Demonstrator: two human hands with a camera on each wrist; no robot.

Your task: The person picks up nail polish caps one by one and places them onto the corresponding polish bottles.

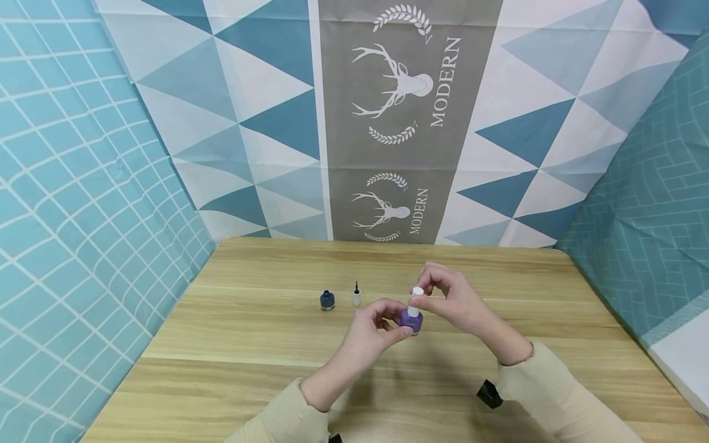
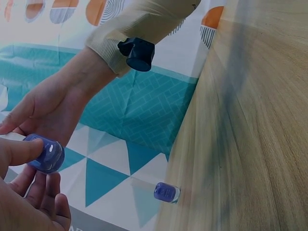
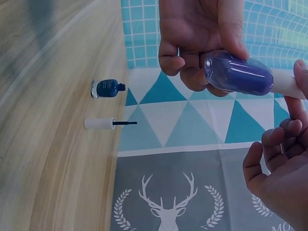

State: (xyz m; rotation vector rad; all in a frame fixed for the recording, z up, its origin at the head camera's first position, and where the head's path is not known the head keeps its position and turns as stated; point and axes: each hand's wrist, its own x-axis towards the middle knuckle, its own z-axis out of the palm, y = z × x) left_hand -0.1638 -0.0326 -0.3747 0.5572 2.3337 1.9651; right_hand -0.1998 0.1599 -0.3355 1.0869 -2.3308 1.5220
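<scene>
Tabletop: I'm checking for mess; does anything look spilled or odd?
No spill shows on the tabletop. The dark blue bottle stands open, its white cap beside it with the brush pointing up: odd for leaving both exposed.

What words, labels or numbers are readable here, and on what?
"MODERN", twice, white letters on the grey printed backdrop panel.
"MO", cut off, same panel, right wrist view.
Any print on the purple glass bottle, dark blue glass bottle and small violet-blue bottle: too small or blurred to read.
No clear numbers.
</scene>
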